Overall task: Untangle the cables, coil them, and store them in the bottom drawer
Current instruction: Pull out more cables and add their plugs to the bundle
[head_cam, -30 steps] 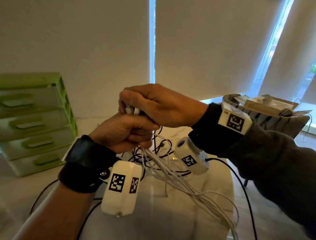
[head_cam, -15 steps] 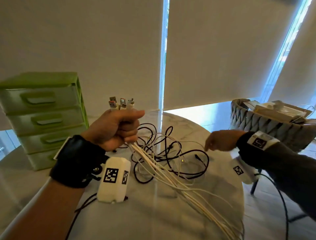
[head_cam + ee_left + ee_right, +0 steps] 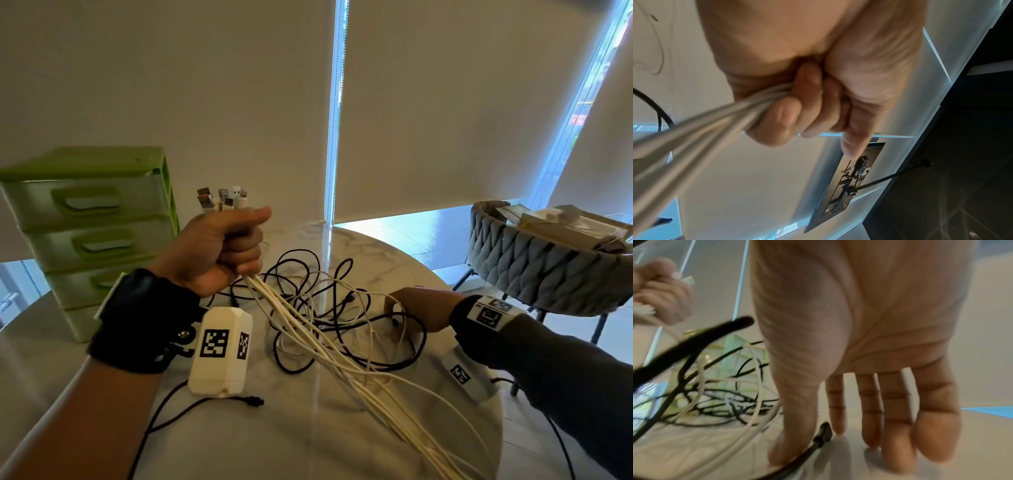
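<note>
My left hand [image 3: 222, 250] is raised in a fist round a bundle of white cables [image 3: 329, 346]; their plugs [image 3: 222, 200] stick up above the fist. The bundle runs down to the right and off the table's near edge. The left wrist view shows the fingers [image 3: 789, 116] curled tight round the white cables [image 3: 694, 138]. A tangle of black cables [image 3: 308, 274] and thin white ones lies on the marble table [image 3: 308, 428]. My right hand [image 3: 414, 315] hovers over the tangle's right side, fingers [image 3: 890, 418] straight, thumb beside a black plug [image 3: 823, 433].
A green drawer unit [image 3: 92, 233] with several drawers, all closed, stands at the table's back left. A grey woven basket [image 3: 548, 267] holding boxes sits beyond the table on the right. A loose black cable end [image 3: 251, 401] lies near my left wrist.
The right hand let go of the plugs at the left fist and dropped down right onto the tangle. The left hand stays raised with the white bundle.
</note>
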`<state>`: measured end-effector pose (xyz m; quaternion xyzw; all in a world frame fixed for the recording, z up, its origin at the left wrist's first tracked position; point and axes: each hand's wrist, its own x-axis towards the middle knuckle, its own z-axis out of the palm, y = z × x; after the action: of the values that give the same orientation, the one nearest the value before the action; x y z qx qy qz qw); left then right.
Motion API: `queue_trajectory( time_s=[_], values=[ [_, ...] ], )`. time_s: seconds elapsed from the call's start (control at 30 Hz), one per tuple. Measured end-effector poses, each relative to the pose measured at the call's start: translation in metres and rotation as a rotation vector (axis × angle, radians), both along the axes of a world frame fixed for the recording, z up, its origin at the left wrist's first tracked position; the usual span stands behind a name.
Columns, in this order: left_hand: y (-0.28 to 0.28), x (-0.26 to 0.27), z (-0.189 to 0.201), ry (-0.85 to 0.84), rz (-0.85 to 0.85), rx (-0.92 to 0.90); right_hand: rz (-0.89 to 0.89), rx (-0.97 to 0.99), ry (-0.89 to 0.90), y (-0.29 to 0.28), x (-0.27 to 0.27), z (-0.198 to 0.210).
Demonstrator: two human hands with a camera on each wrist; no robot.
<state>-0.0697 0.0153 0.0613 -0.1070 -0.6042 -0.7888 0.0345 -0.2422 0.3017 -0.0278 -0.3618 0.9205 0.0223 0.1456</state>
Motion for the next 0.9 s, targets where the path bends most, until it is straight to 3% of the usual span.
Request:
queue_trajectory(
  time_s=[0.27, 0.37, 0.43, 0.5, 0.63, 0.73, 0.9],
  values=[
    [0.001, 0.0, 0.003, 0.0, 0.11, 0.059, 0.17, 0.037, -0.039, -0.011, 0.001, 0.004],
    [0.001, -0.002, 0.002, -0.004, 0.122, 0.087, 0.085, 0.016, 0.069, -0.016, 0.002, 0.014],
    [0.001, -0.004, 0.002, 0.004, 0.12, 0.105, -0.057, -0.191, 0.152, -0.02, -0.009, 0.029],
    [0.002, -0.005, 0.002, 0.009, 0.107, 0.114, -0.195, -0.534, 0.238, -0.027, -0.024, 0.049],
    [0.005, -0.009, 0.002, -0.017, 0.163, 0.114, -0.273, -1.222, 0.083, -0.051, -0.021, 0.098],
    [0.008, -0.013, 0.001, -0.03, 0.253, 0.11, -0.152, -1.413, -0.003, -0.077, 0.004, 0.126],
    [0.01, -0.021, -0.003, 0.035, 0.354, 0.117, 0.065, -1.426, -0.2, -0.114, 0.051, 0.128]
  ],
)
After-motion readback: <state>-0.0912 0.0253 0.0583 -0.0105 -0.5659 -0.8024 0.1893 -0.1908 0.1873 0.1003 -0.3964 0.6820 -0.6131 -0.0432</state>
